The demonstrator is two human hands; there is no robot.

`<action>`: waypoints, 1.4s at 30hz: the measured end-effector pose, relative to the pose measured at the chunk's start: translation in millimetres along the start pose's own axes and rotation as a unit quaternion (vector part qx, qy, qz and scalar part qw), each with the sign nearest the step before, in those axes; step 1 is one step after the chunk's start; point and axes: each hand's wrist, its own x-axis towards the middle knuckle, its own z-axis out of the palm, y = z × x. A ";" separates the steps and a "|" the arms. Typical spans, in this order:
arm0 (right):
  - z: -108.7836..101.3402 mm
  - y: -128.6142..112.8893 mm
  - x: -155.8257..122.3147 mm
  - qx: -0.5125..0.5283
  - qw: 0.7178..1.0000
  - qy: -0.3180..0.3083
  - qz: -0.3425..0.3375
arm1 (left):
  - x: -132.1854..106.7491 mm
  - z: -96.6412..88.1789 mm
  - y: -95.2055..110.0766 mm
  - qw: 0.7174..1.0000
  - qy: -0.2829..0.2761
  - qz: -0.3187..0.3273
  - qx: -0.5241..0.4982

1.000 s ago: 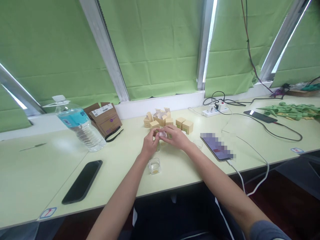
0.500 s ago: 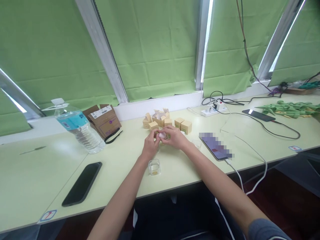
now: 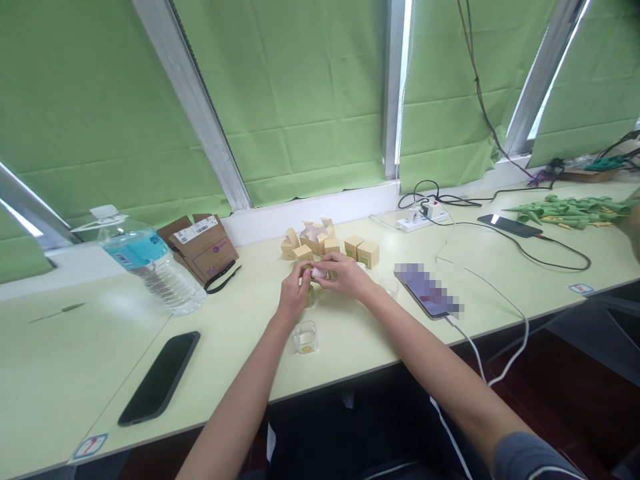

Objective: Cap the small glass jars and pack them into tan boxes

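Both hands meet over the table around a small, pale, rounded object [image 3: 319, 273] whose kind is too small to make out. My left hand [image 3: 294, 291] pinches at its left side, fingers closed. From the other side, my right hand [image 3: 346, 275] has its fingers curled over and pressed on the same object. Just below the fingers a small clear container [image 3: 311, 297] shows in part. Nearer to me stands a clear square jar [image 3: 305, 339] with a yellow mark. Small tan boxes [image 3: 369, 254] sit just beyond the hands, some with raised flaps.
On the left are a large water bottle [image 3: 155, 267], a brown carton [image 3: 203, 247] and a black phone [image 3: 160, 379]. A clear round piece [image 3: 389, 288] and a charging phone [image 3: 427, 291] lie right of the hands. Farther right are a power strip [image 3: 423, 219], cables and green cone-shaped items [image 3: 570, 212].
The view has shifted slightly. Both hands remain together on the pale object, with the fingers moved a little. More of the clear container below the left hand shows.
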 end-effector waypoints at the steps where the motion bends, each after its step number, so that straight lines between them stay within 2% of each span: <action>1: 0.0 0.4 -0.2 0.002 1.000 0.002 -0.003 | -0.2 -0.1 0.6 1.000 0.000 0.000 0.001; 11: -1.6 -0.8 0.0 0.002 1.000 -0.017 0.010 | -1.3 1.3 -0.5 1.000 0.002 0.013 0.013; 20: 0.7 3.4 -1.0 0.016 1.000 -0.010 0.005 | -1.7 1.3 -2.8 0.999 -0.012 0.022 0.026; 27: -2.9 2.2 -0.8 0.006 1.000 -0.024 -0.007 | -2.1 1.9 1.4 1.000 -0.015 0.010 -0.006; 31: -8.6 -5.0 1.8 -0.012 1.000 -0.021 0.010 | -2.4 -1.1 5.7 0.999 -0.015 -0.001 -0.036; 37: -14.0 -9.7 4.1 -0.009 0.999 -0.009 0.033 | -3.9 -2.4 7.4 0.997 -0.033 0.010 -0.073; 42: -12.4 -5.9 2.4 0.001 0.999 0.000 0.037 | -3.3 0.9 5.6 0.998 -0.027 0.051 -0.026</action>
